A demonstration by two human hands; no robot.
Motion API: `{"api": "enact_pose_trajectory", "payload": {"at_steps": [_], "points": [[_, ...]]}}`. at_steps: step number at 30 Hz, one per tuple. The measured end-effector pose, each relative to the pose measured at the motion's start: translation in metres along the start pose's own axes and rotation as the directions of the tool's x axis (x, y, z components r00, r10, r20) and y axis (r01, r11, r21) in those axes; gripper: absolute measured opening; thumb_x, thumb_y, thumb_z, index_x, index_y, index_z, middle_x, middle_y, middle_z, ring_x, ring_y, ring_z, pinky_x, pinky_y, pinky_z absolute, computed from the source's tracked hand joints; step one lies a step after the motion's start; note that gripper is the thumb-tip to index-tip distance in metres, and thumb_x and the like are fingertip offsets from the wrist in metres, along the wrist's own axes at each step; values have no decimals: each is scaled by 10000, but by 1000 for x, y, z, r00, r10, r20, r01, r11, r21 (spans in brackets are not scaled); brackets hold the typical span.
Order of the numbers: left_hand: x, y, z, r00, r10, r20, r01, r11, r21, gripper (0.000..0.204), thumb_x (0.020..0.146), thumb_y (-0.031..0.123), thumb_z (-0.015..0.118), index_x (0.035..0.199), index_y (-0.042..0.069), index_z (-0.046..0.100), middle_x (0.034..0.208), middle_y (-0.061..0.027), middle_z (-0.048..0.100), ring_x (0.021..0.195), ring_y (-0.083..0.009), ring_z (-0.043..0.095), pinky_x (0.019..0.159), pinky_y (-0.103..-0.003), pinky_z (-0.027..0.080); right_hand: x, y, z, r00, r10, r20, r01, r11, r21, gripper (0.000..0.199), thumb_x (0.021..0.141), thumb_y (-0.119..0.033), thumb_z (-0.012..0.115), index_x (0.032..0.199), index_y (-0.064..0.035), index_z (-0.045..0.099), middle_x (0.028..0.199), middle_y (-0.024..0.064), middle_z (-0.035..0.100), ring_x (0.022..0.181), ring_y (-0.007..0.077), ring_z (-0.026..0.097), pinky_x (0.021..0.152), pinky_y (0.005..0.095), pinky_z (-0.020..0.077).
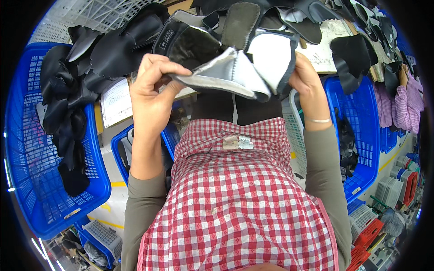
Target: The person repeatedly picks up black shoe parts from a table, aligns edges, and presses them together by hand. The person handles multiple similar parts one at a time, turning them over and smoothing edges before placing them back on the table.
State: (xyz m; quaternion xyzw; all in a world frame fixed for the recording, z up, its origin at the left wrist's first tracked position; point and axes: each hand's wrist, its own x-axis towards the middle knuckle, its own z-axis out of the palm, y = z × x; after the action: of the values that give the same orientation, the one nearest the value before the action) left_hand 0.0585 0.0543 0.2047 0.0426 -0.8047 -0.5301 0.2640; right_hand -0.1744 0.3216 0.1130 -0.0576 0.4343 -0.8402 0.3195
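Both my hands hold up a stitched shoe upper [228,72] over the near edge of the bench. Its pale grey and white inner side faces me, a zigzag seam runs along the middle, and dark material shows at its rim. At the left end, my left hand [153,83] pinches the edge between thumb and fingers. My right hand [308,77] grips the other end by its dark edge, with some fingers hidden behind the piece. Just behind it lie a dark fuzzy-lined piece [192,45] and a dark stitched tongue-shaped piece [241,26].
Black cut pieces [115,54] heap over the bench and into a blue basket [97,167] at left. Another blue basket [366,149] stands at right. A written sheet [116,101] hangs at the bench edge. Another person's sleeve [407,106] shows at far right.
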Motion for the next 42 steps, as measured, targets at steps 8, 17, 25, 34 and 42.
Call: {"api": "enact_pose_trajectory", "payload": {"at_steps": [8, 17, 25, 34, 42], "points": [[24, 8, 24, 985, 127, 115, -148, 970, 194, 286, 726, -169, 681, 941, 18, 649, 987, -41, 620, 885, -159, 621, 770, -271, 500, -136, 10, 102, 644, -170, 746, 449, 874, -188, 339, 1031, -161, 664, 1297, 34, 586, 1238, 192, 685, 871, 163, 695, 720, 290, 598], [2, -3, 20, 909, 336, 245, -407, 842, 356, 301, 621, -194, 592, 828, 24, 590, 856, -88, 583, 868, -289, 583, 743, -357, 483, -56, -12, 133, 866, -136, 482, 389, 788, -478, 433, 991, -45, 650, 1411, -11, 548, 1280, 123, 680, 736, 77, 654, 577, 231, 522], [-10, -27, 22, 853, 504, 137, -513, 759, 399, 297, 597, -124, 691, 858, 15, 663, 827, -90, 546, 812, -292, 559, 709, -374, 470, -37, 34, 103, 298, -386, 873, 680, -557, -478, 224, 737, -162, 741, 961, -166, 747, 852, -53, 694, 745, 111, 675, 546, 244, 530], [-16, -47, 26, 772, 599, 214, -615, 618, 490, 281, 569, 31, 786, 849, 37, 757, 712, -33, 493, 655, -215, 536, 512, -336, 411, -50, 36, 93, 269, -309, 912, 672, -619, -408, 205, 696, -191, 749, 896, -151, 754, 885, -66, 729, 800, 112, 668, 588, 235, 541], [-20, -32, 25, 721, 651, 237, -671, 569, 476, 256, 538, 79, 807, 780, 36, 738, 709, -31, 506, 662, -209, 552, 530, -324, 426, -51, 28, 90, 254, -340, 906, 685, -598, -416, 223, 700, -165, 743, 916, -117, 767, 894, -36, 748, 780, 123, 665, 591, 241, 547]]}}
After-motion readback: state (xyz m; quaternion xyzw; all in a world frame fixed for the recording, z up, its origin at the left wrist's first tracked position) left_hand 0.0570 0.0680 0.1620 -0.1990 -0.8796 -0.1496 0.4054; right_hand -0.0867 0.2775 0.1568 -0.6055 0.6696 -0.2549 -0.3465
